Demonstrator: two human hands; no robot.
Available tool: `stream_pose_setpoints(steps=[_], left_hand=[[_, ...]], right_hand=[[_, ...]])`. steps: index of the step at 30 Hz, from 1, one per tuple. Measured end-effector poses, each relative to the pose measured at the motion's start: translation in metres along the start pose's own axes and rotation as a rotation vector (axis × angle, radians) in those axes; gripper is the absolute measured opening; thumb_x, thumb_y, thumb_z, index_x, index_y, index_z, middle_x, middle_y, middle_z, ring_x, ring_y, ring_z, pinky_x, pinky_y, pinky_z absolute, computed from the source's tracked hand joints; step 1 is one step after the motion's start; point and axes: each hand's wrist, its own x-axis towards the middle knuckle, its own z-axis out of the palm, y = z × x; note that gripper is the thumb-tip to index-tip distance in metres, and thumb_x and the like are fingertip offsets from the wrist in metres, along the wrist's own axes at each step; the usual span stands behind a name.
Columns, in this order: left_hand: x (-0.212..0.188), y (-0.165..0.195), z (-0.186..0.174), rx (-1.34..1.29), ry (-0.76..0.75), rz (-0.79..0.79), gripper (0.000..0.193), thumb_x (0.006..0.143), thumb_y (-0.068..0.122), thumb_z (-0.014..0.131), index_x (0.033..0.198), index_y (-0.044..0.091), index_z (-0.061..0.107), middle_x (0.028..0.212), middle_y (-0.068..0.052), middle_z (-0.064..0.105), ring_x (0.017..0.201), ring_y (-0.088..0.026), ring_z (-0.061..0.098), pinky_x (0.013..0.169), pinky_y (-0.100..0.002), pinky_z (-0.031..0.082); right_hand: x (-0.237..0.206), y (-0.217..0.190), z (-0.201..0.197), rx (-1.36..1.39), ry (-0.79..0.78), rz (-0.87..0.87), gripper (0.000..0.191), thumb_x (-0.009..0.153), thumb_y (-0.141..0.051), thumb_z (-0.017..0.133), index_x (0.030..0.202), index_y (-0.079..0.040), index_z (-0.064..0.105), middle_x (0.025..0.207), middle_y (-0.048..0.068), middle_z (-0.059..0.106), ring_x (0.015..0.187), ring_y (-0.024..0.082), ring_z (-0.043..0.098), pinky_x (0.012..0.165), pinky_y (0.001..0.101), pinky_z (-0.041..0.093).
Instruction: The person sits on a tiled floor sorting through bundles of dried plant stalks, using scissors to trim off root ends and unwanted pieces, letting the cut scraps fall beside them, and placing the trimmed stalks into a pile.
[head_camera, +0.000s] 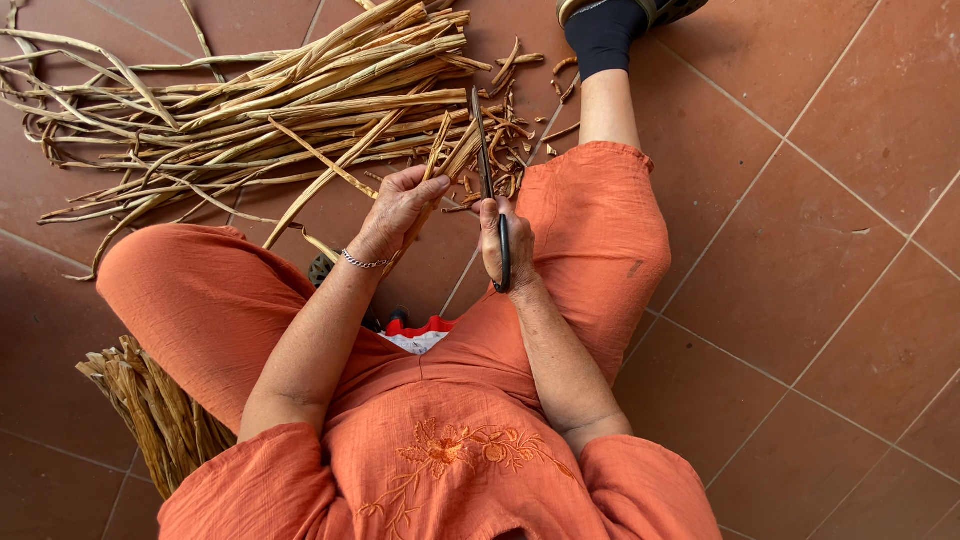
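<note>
Pointing away up-frame: held scissors (489, 190).

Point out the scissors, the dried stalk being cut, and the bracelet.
scissors (486, 165), head view, on the blades.
dried stalk (437, 150), head view, above the left hand's fingers.
bracelet (364, 262), head view, on the left wrist.

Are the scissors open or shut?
Shut, it seems: the scissors in the right hand show one narrow blade line, no gap.

Seated person cutting dried stalks with scissors over terracotta tile floor (820, 250).
Left hand (398, 208) is gripping a pale dried plant stalk (438, 150); right hand (505, 240) is holding black-handled metal scissors (487, 175) against it; loose heap of long dried stalks (250, 110) is lying ahead, bundled stalks (155, 410) beside left thigh.
</note>
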Motion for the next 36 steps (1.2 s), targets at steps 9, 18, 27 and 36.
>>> stream_pose_setpoints(steps=[9,18,27,36], left_hand=[[0.005,-0.001,-0.015,0.028,-0.059,0.004,0.015,0.095,0.023,0.076,0.095,0.008,0.075,0.072,0.005,0.059,0.065,-0.005,0.049,0.058,-0.022,0.039],[-0.002,0.007,-0.014,0.002,-0.084,-0.026,0.013,0.094,0.020,0.076,0.094,0.007,0.075,0.074,0.005,0.060,0.067,-0.005,0.051,0.058,-0.021,0.040],[0.010,0.009,-0.023,0.230,0.177,0.028,0.006,0.102,0.015,0.062,0.104,0.012,0.066,0.083,0.003,0.064,0.074,-0.009,0.061,0.062,-0.028,0.058],[0.084,0.065,-0.022,1.092,0.449,0.486,0.023,0.096,0.020,0.074,0.108,0.010,0.058,0.086,-0.016,0.069,0.075,-0.035,0.066,0.065,-0.048,0.050]], right_hand=[[0.013,0.019,0.003,0.084,-0.115,-0.098,0.096,0.097,-0.080,0.013,0.147,-0.004,0.048,0.069,0.002,0.055,0.068,0.016,0.061,0.066,0.0340,0.050],[0.007,0.017,0.004,0.265,-0.103,-0.065,0.084,0.102,-0.076,0.022,0.117,-0.003,0.061,0.060,-0.003,0.046,0.055,0.009,0.048,0.053,0.0274,0.042],[0.033,0.024,-0.024,0.913,0.034,0.114,0.088,0.093,-0.082,0.031,0.119,-0.003,0.059,0.058,0.000,0.050,0.047,0.008,0.043,0.046,0.0240,0.037],[0.045,0.021,-0.022,1.004,-0.001,0.225,0.095,0.091,-0.085,0.035,0.123,0.002,0.057,0.063,0.004,0.054,0.050,0.010,0.047,0.049,0.0239,0.039]])
